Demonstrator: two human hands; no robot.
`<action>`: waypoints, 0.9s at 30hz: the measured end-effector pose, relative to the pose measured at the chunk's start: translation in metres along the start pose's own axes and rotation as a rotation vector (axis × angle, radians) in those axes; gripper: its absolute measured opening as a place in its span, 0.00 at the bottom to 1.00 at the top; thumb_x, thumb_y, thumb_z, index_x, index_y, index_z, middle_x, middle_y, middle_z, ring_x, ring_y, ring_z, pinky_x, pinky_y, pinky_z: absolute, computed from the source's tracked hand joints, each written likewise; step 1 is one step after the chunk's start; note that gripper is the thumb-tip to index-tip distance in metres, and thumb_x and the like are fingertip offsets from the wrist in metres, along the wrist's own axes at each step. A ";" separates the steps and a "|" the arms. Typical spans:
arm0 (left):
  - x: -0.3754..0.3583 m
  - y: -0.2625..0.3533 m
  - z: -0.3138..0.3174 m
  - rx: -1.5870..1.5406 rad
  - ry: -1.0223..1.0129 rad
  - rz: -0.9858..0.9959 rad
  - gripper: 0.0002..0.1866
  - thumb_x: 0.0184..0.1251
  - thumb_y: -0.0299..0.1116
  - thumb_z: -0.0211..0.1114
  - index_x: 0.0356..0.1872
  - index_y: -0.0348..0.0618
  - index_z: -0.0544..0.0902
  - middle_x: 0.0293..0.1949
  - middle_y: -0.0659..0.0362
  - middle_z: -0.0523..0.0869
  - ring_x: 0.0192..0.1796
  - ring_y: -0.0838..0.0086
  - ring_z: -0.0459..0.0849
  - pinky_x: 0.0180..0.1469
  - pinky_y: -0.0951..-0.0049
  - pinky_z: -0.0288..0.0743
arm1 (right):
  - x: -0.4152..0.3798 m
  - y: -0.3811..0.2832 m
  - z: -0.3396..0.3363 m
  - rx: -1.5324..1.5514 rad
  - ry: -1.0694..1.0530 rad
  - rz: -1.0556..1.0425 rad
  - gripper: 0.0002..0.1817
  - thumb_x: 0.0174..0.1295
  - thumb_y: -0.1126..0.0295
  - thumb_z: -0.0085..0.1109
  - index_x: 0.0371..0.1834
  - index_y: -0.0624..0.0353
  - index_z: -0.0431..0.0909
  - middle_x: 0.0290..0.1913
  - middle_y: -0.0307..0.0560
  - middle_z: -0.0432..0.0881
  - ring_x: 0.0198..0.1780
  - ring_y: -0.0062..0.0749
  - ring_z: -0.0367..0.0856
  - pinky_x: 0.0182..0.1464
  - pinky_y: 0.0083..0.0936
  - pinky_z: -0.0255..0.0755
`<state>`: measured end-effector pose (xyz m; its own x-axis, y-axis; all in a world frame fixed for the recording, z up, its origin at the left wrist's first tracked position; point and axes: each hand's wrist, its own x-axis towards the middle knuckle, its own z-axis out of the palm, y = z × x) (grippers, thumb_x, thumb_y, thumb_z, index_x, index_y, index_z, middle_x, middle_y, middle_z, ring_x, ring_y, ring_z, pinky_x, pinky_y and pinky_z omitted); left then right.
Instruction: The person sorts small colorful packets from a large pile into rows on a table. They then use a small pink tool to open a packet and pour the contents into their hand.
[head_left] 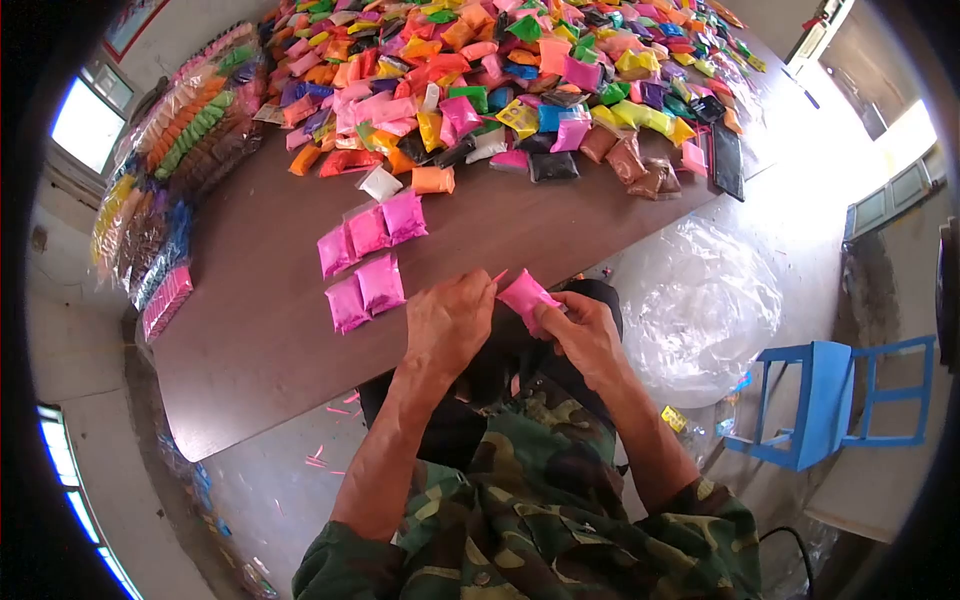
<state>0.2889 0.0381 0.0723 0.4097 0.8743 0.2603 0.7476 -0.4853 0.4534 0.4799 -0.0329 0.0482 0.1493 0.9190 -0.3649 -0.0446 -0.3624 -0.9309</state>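
Note:
Near the table's front edge, my right hand (585, 332) grips a small pink packet (526, 297) between thumb and fingers. My left hand (450, 318) is closed just beside it, a thin pink strip (500, 276) poking out from its fingertips. A narrow gap separates the strip from the packet. To the left of my left hand, several similar packets lie flat on the table in two rows: a back row with a pink packet (368, 230) in its middle, and a front row with another pink packet (380, 284) at its right end.
A large heap of colourful packets (470, 80) covers the back of the brown table (250, 330). Clear bags of packets (190, 130) line its left side. A dark phone-like slab (727, 160) lies at right. Beyond are a big plastic bag (700, 310) and blue chair (822, 405).

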 end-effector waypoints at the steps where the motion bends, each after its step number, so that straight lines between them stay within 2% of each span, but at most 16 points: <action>1: 0.001 0.003 -0.003 -0.037 0.006 0.005 0.06 0.73 0.35 0.70 0.37 0.45 0.85 0.33 0.50 0.89 0.37 0.47 0.89 0.37 0.50 0.81 | 0.001 0.001 -0.001 0.001 0.007 0.003 0.18 0.76 0.58 0.67 0.54 0.64 0.88 0.33 0.36 0.88 0.28 0.13 0.76 0.30 0.17 0.67; 4: -0.006 0.023 -0.002 -0.076 0.062 0.178 0.06 0.74 0.34 0.70 0.37 0.46 0.85 0.32 0.50 0.89 0.37 0.47 0.89 0.36 0.50 0.81 | 0.003 0.002 0.001 0.025 0.002 -0.011 0.18 0.76 0.58 0.66 0.54 0.64 0.88 0.32 0.36 0.87 0.28 0.13 0.76 0.31 0.17 0.68; 10: 0.001 0.000 0.012 0.027 0.092 0.073 0.05 0.73 0.34 0.71 0.36 0.46 0.86 0.32 0.51 0.89 0.36 0.47 0.89 0.36 0.51 0.81 | 0.005 0.002 0.002 -0.056 0.019 -0.010 0.16 0.78 0.59 0.65 0.51 0.62 0.88 0.33 0.36 0.87 0.31 0.14 0.78 0.32 0.16 0.69; 16: -0.024 0.018 0.011 -0.080 0.091 0.215 0.07 0.73 0.31 0.72 0.34 0.45 0.84 0.30 0.52 0.88 0.32 0.51 0.89 0.34 0.52 0.81 | 0.005 0.009 0.004 0.250 -0.034 0.053 0.15 0.79 0.58 0.64 0.49 0.60 0.88 0.37 0.34 0.87 0.34 0.13 0.79 0.33 0.16 0.72; 19: -0.020 0.006 0.017 0.042 0.158 0.153 0.08 0.72 0.32 0.73 0.33 0.45 0.83 0.31 0.52 0.88 0.32 0.53 0.89 0.34 0.52 0.80 | 0.004 0.008 0.003 0.193 -0.037 0.069 0.14 0.79 0.59 0.64 0.49 0.59 0.88 0.38 0.34 0.87 0.34 0.13 0.79 0.34 0.16 0.72; 22: -0.016 0.002 0.011 0.037 0.105 0.078 0.08 0.72 0.32 0.73 0.33 0.46 0.83 0.31 0.53 0.88 0.32 0.52 0.89 0.33 0.52 0.80 | 0.004 0.006 0.005 0.229 -0.009 0.048 0.17 0.78 0.58 0.66 0.48 0.64 0.89 0.32 0.35 0.85 0.31 0.17 0.78 0.32 0.20 0.70; 25: -0.018 0.011 0.006 0.001 0.172 0.256 0.07 0.73 0.32 0.72 0.35 0.47 0.83 0.31 0.53 0.87 0.32 0.52 0.89 0.33 0.52 0.80 | 0.004 0.005 0.004 0.218 -0.035 0.100 0.14 0.79 0.59 0.64 0.50 0.59 0.88 0.37 0.34 0.87 0.33 0.13 0.79 0.34 0.16 0.72; 27: -0.023 0.012 0.013 0.035 0.090 0.210 0.06 0.73 0.32 0.71 0.36 0.47 0.83 0.31 0.53 0.87 0.33 0.52 0.89 0.33 0.53 0.80 | 0.006 0.012 0.000 0.230 -0.073 0.089 0.14 0.79 0.59 0.64 0.51 0.59 0.88 0.38 0.34 0.87 0.34 0.14 0.79 0.34 0.16 0.72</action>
<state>0.2949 0.0120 0.0601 0.5106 0.7493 0.4218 0.6695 -0.6542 0.3517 0.4806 -0.0322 0.0346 0.0629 0.8968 -0.4380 -0.2790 -0.4055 -0.8704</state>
